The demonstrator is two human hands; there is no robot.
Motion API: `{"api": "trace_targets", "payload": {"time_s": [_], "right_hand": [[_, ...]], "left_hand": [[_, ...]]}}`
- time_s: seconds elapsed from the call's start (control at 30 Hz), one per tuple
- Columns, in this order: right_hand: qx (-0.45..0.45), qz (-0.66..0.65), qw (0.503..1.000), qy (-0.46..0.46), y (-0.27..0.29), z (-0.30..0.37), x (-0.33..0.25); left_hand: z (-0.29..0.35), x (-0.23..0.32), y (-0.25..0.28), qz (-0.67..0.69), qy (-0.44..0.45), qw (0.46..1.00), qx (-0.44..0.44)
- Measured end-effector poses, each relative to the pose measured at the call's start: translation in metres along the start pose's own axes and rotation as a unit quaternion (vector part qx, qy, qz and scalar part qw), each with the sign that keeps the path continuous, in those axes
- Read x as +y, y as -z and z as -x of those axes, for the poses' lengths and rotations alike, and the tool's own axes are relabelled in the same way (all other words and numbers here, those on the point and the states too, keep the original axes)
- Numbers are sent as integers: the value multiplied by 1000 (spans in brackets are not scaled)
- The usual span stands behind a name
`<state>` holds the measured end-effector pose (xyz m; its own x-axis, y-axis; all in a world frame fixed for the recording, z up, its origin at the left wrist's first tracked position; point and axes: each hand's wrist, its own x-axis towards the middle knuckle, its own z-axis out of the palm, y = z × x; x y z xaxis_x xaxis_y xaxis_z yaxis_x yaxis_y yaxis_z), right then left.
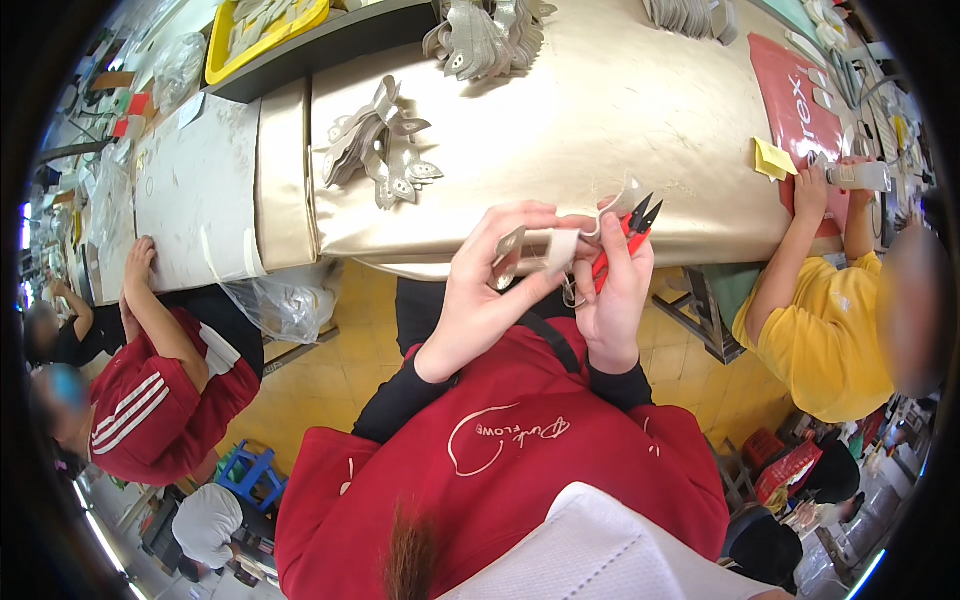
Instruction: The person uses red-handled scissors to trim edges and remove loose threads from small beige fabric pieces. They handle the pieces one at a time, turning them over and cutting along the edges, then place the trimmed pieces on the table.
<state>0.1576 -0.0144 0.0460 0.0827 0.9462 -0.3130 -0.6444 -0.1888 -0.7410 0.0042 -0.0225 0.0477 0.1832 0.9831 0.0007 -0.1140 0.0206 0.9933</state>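
My left hand (478,290) is closed in a pinch on a small shoe-strap piece, its pale strip (562,250) showing between the fingers and a shiny silvery end (508,258) beside the palm. Beside it, my right hand (613,315) has a pair of red-handled thread snips (636,236) gripped in it, dark blades pointing up and away. A thin white strip (603,215) curls up by the right fingertips, which also meet the strap piece. Both hands are held just over the table's near edge. Loose bundles of similar grey straps (378,145) lie ahead to the left.
A gold cover (600,110) lies on the table. More straps (485,40) are piled at the far side, near a yellow tray (222,50). To the right are a red plastic bag (785,85), yellow paper (774,160) and a co-worker holding a bottle (860,176). Another person (165,400) sits left.
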Motion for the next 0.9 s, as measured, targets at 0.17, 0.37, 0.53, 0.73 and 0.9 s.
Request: {"api": "trace_targets", "payload": {"time_s": [0.17,0.37,0.53,0.73,0.9], "right_hand": [[11,47,999,-19,-1,2,3],[23,117,993,17,5,-3,2],[45,178,981,63,13,-13,1],[-40,199,978,-43,11,-9,7],[-112,355,921,-115,16,-7,-3]], "left_hand": [[-14,0,7,-7,-26,1000,11],[-13,0,12,49,115,990,68],[-10,1,33,323,183,928,-23],[-5,3,33,276,159,946,57],[-10,5,25,163,120,968,146]]}}
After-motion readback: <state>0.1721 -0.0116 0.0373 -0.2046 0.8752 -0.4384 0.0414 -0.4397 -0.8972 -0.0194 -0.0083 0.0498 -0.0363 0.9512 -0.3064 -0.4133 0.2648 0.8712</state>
